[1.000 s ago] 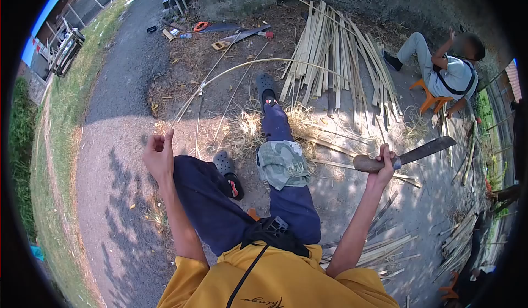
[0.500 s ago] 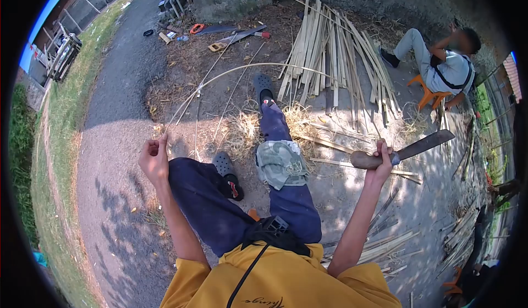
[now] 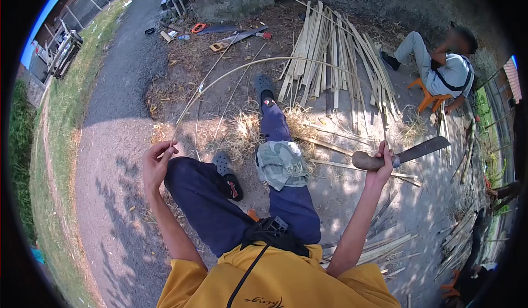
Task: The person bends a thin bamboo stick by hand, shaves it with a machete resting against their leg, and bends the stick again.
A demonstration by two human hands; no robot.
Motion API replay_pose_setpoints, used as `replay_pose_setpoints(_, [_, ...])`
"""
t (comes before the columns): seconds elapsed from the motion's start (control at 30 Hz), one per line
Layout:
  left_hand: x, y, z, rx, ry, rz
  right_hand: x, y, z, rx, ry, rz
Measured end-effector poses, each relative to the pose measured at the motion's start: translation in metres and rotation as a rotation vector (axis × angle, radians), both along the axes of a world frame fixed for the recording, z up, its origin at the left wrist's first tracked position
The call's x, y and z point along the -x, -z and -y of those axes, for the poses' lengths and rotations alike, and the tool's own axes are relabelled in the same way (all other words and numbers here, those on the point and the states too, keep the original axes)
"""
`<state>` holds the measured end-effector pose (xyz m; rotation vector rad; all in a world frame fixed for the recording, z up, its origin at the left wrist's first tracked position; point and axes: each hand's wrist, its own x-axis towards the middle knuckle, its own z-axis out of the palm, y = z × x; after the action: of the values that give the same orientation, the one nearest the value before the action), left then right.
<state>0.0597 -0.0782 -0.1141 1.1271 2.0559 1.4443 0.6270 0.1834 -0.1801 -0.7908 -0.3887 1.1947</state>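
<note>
A thin bamboo strip (image 3: 286, 58) bows in a high arch in front of me, from one hand to the other. My left hand (image 3: 158, 165) pinches its left end between thumb and fingers, above my bent knee. In my right hand (image 3: 380, 165) is a machete (image 3: 422, 149), its wooden handle pointing left and its dark blade to the right. The strip's other end comes down to the fingers of this same hand. A camouflage cloth (image 3: 281, 165) covers my outstretched leg.
Many split bamboo strips (image 3: 324, 49) lie fanned out ahead, with curly shavings (image 3: 247, 132) by my feet. Handsaws (image 3: 236, 37) rest on the ground further off. A person (image 3: 448, 68) sits on an orange stool (image 3: 426, 94) at right. More strips (image 3: 379, 253) lie beside me.
The strip now bends in a rounder arch, its right side curving steeply down to my right hand. My left hand has shifted slightly right and down; the machete has barely moved.
</note>
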Motion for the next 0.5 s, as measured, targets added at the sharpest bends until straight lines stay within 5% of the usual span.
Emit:
replay_pose_setpoints(0.3, [0.038, -0.014, 0.043, -0.119, 0.097, 0.182, -0.031, 0.003, 0.000, -0.023, 0.035, -0.027])
replay_pose_setpoints(0.5, [-0.027, 0.001, 0.003, -0.073, 0.211, 0.158, -0.032, 0.000, 0.003, -0.007, 0.017, -0.057])
